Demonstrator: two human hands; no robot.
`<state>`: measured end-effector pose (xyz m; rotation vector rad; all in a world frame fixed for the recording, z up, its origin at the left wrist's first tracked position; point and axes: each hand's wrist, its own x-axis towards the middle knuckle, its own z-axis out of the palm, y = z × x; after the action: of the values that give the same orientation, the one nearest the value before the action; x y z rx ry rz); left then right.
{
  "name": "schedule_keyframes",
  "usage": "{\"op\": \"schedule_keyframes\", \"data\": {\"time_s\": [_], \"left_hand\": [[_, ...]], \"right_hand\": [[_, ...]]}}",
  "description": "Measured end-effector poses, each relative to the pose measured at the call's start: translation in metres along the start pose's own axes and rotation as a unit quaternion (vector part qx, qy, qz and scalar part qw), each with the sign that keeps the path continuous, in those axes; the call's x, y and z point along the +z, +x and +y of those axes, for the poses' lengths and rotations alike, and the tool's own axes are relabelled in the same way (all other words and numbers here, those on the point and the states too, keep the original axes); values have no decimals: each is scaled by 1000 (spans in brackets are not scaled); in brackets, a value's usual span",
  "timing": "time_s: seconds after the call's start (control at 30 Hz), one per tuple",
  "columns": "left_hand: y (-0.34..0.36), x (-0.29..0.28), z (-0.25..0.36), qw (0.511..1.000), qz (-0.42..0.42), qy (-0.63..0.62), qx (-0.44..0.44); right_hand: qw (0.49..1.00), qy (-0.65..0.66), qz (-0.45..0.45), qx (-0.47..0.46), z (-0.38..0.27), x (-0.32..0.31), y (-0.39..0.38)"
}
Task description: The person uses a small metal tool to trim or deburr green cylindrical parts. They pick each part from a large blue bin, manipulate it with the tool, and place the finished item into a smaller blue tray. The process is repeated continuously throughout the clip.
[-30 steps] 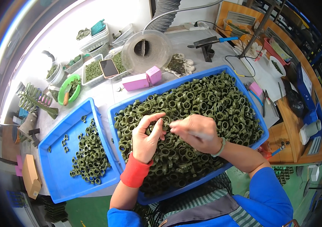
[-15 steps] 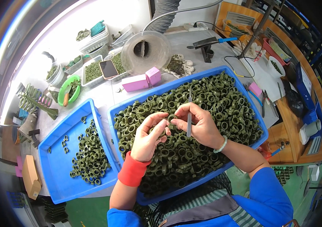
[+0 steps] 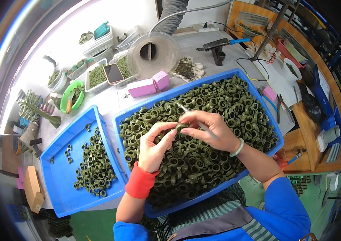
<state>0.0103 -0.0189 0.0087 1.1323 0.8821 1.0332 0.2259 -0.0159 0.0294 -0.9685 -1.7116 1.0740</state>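
Over a large blue tray (image 3: 202,82) heaped with dark green rings (image 3: 234,108), my two hands meet. Thumb and fingertips of my left hand (image 3: 151,148) pinch one green ring (image 3: 181,127) from its left side. My right hand (image 3: 216,132) is closed around a slim silver hand tool (image 3: 181,106), its thin end pointing up and left; the tool's exact kind is unclear. Right fingertips also touch the ring's right side. To the left lies a second blue tray (image 3: 61,176) with a smaller pile of green rings (image 3: 95,168).
Behind the large tray are pink blocks (image 3: 141,88), a phone (image 3: 114,73) on tubs of small green pieces, a clear funnel-like hood (image 3: 154,56) and a stained glove (image 3: 194,69). A green bowl (image 3: 80,96) stands at the left; pliers (image 3: 285,106) lie right.
My right hand has turned the silver tool from nearly upright to slanting up-left. The ring between my fingers has turned a little; my left hand has barely moved.
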Motion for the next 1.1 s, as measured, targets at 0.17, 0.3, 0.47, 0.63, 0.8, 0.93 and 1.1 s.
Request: {"op": "schedule_keyframes", "data": {"time_s": [0.17, 0.3, 0.47, 0.63, 0.8, 0.93, 1.1], "left_hand": [[1, 3, 4, 985, -10, -154, -82], [-1, -2, 4, 994, 5, -106, -39], [-2, 1, 3, 999, 1, -33, 12], [-1, 0, 3, 1000, 3, -24, 9], [-2, 0, 1, 999, 11, 27, 39], [-1, 3, 2, 980, 24, 138, 141], [3, 2, -5, 955, 20, 188, 229]], "right_hand": [[983, -122, 33, -131, -2, 2, -1], [982, -94, 69, -148, -2, 5, 1], [998, 5, 58, -2, -2, 3, -3], [999, 27, 45, 0, -1, 6, -4], [999, -7, 42, -13, -1, 6, -4], [997, -61, 33, -18, -6, 5, -3], [1000, -13, 6, 20, -4, 6, -6]]}}
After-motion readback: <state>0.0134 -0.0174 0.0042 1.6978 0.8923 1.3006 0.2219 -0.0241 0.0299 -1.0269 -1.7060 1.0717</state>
